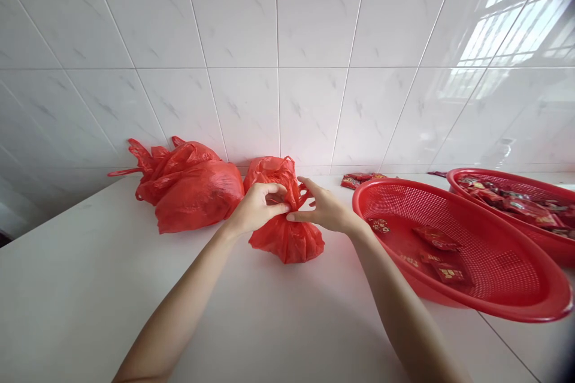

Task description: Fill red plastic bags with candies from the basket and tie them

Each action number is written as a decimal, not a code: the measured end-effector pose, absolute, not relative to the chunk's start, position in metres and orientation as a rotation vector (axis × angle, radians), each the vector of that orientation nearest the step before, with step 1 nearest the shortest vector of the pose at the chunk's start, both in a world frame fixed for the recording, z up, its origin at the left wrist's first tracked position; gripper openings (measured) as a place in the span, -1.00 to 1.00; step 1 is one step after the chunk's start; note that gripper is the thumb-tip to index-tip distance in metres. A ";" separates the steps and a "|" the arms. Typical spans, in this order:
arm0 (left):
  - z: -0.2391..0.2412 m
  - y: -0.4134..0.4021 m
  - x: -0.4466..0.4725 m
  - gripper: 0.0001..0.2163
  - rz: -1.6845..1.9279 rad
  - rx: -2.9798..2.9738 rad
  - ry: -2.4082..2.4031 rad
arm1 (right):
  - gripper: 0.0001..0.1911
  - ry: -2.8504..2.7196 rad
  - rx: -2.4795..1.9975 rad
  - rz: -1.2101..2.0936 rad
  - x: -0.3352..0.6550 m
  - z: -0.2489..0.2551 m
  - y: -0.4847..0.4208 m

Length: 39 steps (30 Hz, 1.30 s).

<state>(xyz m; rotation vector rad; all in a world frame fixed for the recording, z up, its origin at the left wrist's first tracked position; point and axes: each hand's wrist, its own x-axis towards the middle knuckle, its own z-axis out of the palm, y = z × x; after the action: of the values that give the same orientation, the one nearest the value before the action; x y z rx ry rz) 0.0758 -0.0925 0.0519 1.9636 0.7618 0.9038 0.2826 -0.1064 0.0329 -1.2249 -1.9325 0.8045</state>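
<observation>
A thin red plastic bag stands on the white surface in front of me, gathered at its neck. From the left, my left hand pinches the gathered plastic between thumb and fingers. My right hand is at the same spot from the right, its thumb touching the neck and its fingers curled behind a twist of the plastic. The bag's top part flares up behind the hands, and its contents are hidden. Left of it, further full red plastic bags lean together, with handle loops sticking up.
To the right stands a red perforated basket with several red packets inside. Beyond it, a second red basket holds many wrapped packets. A few red packets lie near the tiled wall at the back.
</observation>
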 end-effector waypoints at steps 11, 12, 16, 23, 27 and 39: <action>0.049 -0.089 0.077 -0.91 1.140 1.816 0.676 | -0.64 -1.906 -0.900 1.154 0.270 0.033 -0.105; 0.050 -0.090 0.078 -0.91 1.153 1.806 0.670 | -0.62 -1.914 -0.889 1.136 0.267 0.031 -0.105; 0.053 -0.093 0.079 -0.87 1.151 1.825 0.694 | -0.64 -1.867 -0.838 1.087 0.259 0.028 -0.106; 0.052 -0.114 0.068 -0.77 1.060 2.077 1.026 | -0.55 -1.926 -0.992 0.806 0.252 0.033 -0.115; 0.040 -0.127 0.051 -0.72 1.097 2.088 1.169 | -0.63 -2.080 -1.009 0.726 0.244 0.038 -0.125; 0.129 -0.135 -0.162 -0.70 0.981 1.555 2.589 | -0.58 -2.150 -1.132 0.463 0.299 0.093 -0.178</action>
<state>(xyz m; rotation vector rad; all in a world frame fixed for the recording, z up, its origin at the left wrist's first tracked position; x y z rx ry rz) -0.1620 -0.1349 0.1293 1.5547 2.5894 0.9808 0.2989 -0.1778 0.0930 -1.1318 -2.1501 0.4630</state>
